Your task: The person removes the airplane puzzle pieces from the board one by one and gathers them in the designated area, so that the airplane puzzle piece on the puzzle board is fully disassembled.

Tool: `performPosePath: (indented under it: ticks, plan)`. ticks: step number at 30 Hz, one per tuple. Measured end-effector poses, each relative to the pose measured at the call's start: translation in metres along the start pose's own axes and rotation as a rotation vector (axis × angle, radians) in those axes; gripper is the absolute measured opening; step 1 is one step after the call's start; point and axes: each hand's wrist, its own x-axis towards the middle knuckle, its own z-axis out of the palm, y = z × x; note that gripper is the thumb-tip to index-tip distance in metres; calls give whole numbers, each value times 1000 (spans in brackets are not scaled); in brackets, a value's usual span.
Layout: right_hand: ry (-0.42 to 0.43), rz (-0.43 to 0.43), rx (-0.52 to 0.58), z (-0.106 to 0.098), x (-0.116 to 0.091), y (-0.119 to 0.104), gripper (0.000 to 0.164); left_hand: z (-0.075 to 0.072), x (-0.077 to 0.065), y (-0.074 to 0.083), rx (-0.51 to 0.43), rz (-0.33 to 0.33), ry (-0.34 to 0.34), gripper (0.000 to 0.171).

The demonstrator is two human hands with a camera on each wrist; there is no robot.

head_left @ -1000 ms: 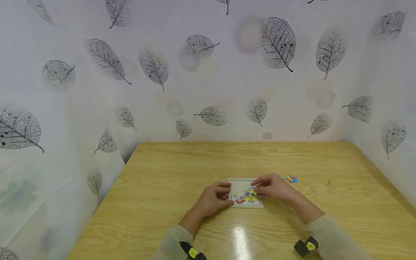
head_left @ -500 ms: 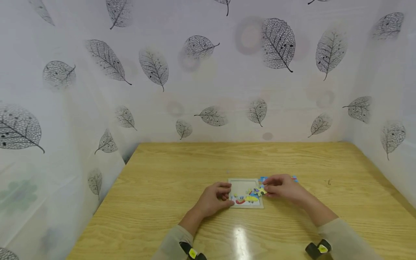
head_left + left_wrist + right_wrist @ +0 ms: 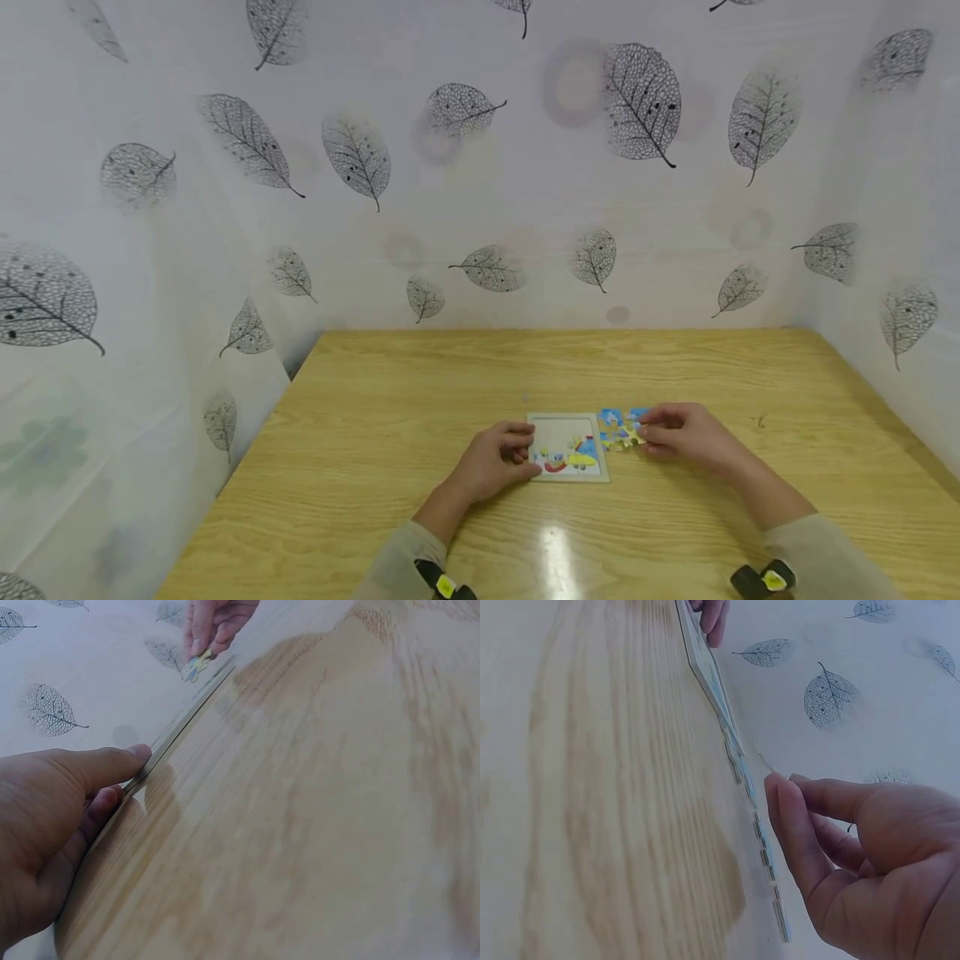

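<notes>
On the near stretch of the worktop (image 3: 487,542), a streak of glare is seen. Beyond it, the left edge of the puzzle frame (image 3: 574,478) is held by the left hand (image 3: 489,460), thumb and fingers set apart along it; light, steady pressure is advised so that the placed pieces (image 3: 581,459) in the near part are not jarred. Past the right rim, a partly yellow piece (image 3: 197,669) is pinched narrowly between thumb and fingers of the right hand (image 3: 692,437), raised just over the loose pieces (image 3: 611,417) on the worktop. The pinch is best confined to the piece's edge, so that its tabs and picture can be read for orientation. Neighbouring loose pieces should not be dragged. Farther back, the pale recess floor (image 3: 564,427) is exposed, against which outlines can be compared
</notes>
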Motion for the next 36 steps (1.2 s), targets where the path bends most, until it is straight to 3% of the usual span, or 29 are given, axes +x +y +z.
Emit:
performPosePath:
  ticks: [8, 25, 30, 36]
  plan:
    - [69, 41, -22, -6, -5, 4, 39, 0, 0, -3, 6, 2, 2, 44]
    - [217, 61, -254, 3, -6, -2, 30, 0, 0, 1, 10, -1, 2, 44]
    - [227, 60, -315, 4, -5, -1, 29, -1, 0, 1, 10, 0, -2, 43]
    - [204, 59, -273, 2, -5, -1, 35, -2, -2, 1, 1, 2, -11, 44]
